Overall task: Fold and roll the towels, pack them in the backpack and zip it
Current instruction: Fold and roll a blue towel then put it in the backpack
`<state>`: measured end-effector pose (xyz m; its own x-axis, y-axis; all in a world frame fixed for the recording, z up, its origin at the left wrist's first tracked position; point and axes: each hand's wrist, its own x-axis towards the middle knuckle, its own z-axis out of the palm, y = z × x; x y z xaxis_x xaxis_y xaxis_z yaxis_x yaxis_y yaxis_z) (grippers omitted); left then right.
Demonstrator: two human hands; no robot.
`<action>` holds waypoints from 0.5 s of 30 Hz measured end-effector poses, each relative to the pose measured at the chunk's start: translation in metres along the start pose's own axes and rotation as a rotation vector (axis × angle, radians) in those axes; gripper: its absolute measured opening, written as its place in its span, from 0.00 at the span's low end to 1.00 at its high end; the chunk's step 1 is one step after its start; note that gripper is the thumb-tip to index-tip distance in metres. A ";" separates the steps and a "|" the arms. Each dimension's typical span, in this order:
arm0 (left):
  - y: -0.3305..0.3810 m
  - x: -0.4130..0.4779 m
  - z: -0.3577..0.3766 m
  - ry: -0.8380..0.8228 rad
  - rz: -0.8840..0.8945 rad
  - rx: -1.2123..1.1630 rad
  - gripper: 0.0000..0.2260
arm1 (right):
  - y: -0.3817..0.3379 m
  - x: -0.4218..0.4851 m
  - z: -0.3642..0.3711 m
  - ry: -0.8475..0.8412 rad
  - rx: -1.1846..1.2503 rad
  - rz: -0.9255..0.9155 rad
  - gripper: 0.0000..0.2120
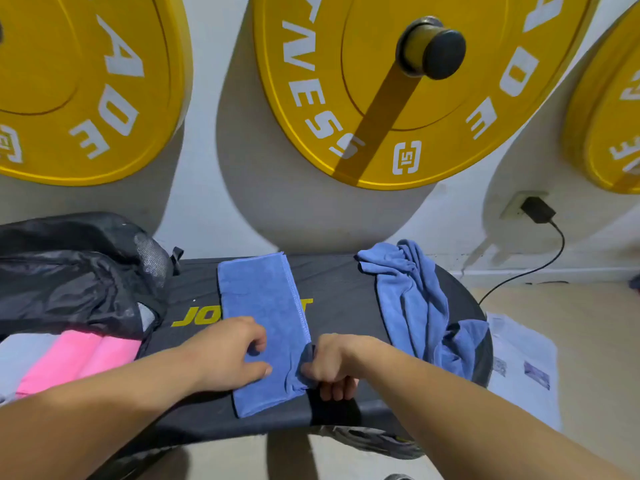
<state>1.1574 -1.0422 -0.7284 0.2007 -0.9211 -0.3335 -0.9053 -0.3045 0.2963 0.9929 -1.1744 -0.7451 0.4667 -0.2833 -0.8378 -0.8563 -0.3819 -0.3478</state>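
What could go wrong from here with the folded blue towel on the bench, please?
1. The right hand bunches the near right corner of the folded towel, so a roll may start crooked.
2. The crumpled towel hangs over the right edge of the bench and might slide to the floor.
3. The folded towel's near end lies close to the bench's front edge; a tug could pull it off.

left plate [69, 81], middle plate [374, 39] and right plate [609, 126], yellow, hanging on the white wall | dark peg [433, 46] sticking out of the middle plate | black adapter [538, 209] sitting in an outlet [514, 206], cable [540, 268] trailing down | printed paper [523, 362] lying on the floor [588, 323] beside the black bench [339, 282]
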 end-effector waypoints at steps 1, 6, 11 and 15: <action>0.001 -0.011 0.007 -0.041 -0.007 0.036 0.18 | 0.000 -0.002 0.001 0.017 -0.012 -0.001 0.11; 0.015 -0.034 0.034 -0.101 0.032 0.287 0.19 | 0.011 -0.012 -0.006 0.065 -0.032 0.004 0.13; 0.011 -0.039 0.037 -0.090 0.016 0.336 0.11 | 0.002 -0.017 -0.003 0.421 -0.569 -0.095 0.13; 0.005 -0.055 0.027 -0.075 0.057 0.501 0.09 | -0.010 -0.012 0.008 0.463 -0.638 -0.378 0.08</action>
<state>1.1318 -0.9863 -0.7327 0.1350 -0.9072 -0.3983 -0.9861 -0.0837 -0.1435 0.9941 -1.1601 -0.7352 0.8561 -0.3144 -0.4102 -0.4033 -0.9027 -0.1498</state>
